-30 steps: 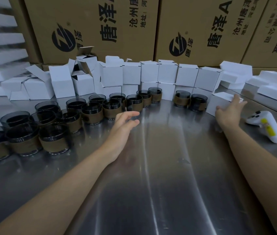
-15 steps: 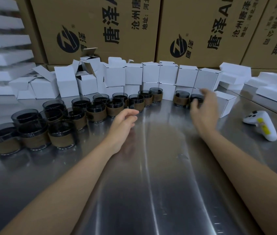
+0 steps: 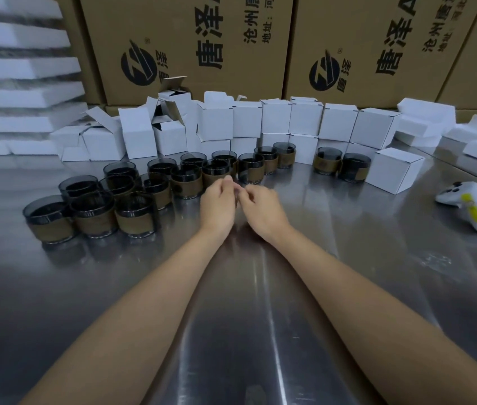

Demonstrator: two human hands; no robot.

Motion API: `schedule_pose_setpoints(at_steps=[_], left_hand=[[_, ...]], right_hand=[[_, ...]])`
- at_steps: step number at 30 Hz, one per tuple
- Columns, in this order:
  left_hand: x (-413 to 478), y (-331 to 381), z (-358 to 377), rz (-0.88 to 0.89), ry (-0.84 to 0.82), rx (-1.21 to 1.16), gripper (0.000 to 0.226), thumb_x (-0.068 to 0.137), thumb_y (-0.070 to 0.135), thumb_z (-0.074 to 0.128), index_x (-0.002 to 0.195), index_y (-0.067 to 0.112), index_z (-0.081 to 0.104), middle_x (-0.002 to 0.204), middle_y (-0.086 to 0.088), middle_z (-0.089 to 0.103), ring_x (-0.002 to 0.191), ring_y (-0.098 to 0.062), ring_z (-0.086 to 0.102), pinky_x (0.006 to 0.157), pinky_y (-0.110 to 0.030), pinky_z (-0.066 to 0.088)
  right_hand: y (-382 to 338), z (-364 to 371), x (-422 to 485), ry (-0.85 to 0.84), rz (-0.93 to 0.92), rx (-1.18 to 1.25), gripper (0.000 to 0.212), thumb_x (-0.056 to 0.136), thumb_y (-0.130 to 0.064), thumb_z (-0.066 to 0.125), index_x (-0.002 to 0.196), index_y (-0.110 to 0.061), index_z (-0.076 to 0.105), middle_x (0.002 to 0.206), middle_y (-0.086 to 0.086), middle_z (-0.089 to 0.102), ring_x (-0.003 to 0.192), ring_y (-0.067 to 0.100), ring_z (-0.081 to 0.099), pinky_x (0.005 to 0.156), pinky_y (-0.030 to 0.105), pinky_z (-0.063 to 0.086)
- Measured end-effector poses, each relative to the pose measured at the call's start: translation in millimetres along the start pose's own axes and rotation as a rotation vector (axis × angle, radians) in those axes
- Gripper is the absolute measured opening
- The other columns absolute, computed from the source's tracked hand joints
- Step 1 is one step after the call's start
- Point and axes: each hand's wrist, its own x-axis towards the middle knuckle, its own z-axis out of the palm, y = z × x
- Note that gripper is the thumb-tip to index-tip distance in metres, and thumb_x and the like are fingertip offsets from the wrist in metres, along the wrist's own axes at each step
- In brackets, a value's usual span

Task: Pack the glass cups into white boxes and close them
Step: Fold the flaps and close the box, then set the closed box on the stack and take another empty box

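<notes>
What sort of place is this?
Likely a factory packing station: printed brown cardboard cartons stacked behind, small white cardboard boxes and dark glass cups with brown sleeves crowding a stainless-steel table.

Your left hand (image 3: 218,206) and right hand (image 3: 262,210) sit close together at centre with their fingers curled away from you. Whether they pinch anything is too blurred to tell. Your left hand hides the lower front of one glass cup (image 3: 215,172). At 12 o'clock the print on the cartons (image 3: 190,39) runs off the top edge. At 10 o'clock the white slabs (image 3: 18,68) are smeared and cut by the left edge.

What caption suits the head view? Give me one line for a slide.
Left hand and right hand meet, fingers curled, above a steel table, before banded glass cups and white boxes.
</notes>
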Motion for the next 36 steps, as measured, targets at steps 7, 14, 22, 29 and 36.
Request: schedule_pose_setpoints(at_steps=[7,14,22,29,36], left_hand=[[4.7,-3.9,5.2,0.038,0.034,0.162,0.035,0.102,0.022,0.039,0.085,0.006,0.065,0.088,-0.01,0.069,0.084,-0.024,0.061,0.072,-0.032,0.042],[25.4,10.8,-8.0,0.374,0.064,0.667,0.038,0.105,0.034,0.027,0.099,0.012,0.058,0.107,-0.002,0.057,0.09,-0.025,0.059,0.076,-0.039,0.046],[168.5,49.6,-41.6,0.117,0.279,0.639,0.027,0.097,0.025,0.044,0.117,0.01,0.055,0.134,-0.007,0.037,0.12,-0.025,0.043,0.086,-0.038,0.043],[240.0,1.4,-71.4,-0.183,0.442,0.814,0.054,0.093,0.027,0.055,0.138,0.003,0.036,0.154,-0.017,0.017,0.139,-0.03,0.023,0.11,-0.037,0.027],[286.5,-18.9,-84.5,-0.24,0.524,0.786,0.099,0.086,0.04,0.068,0.151,0.002,0.004,0.155,-0.019,0.013,0.14,-0.03,0.021,0.111,-0.036,0.023]], right_hand=[[-6.3,8.6,7.0,-0.05,0.052,-0.356,0.033,0.102,-0.03,0.033,0.082,-0.02,0.058,0.087,0.006,0.065,0.085,0.029,0.061,0.064,0.032,0.037],[-9.9,22.8,22.0,-0.032,0.062,-0.629,0.012,0.093,-0.018,0.048,0.086,-0.019,0.057,0.097,0.007,0.067,0.093,0.029,0.065,0.065,0.03,0.038],[-9.9,42.9,49.1,-0.09,-0.053,-0.715,0.024,0.093,-0.026,0.045,0.09,-0.013,0.065,0.096,0.01,0.066,0.09,0.032,0.064,0.063,0.031,0.034],[-7.1,44.1,53.6,-0.103,-0.099,-0.574,0.023,0.093,-0.029,0.042,0.073,-0.017,0.045,0.088,0.011,0.064,0.087,0.034,0.062,0.064,0.033,0.031],[-5.9,45.0,54.4,-0.113,-0.144,-0.558,0.024,0.094,-0.033,0.039,0.075,-0.019,0.046,0.076,0.006,0.055,0.085,0.03,0.058,0.062,0.032,0.027]])
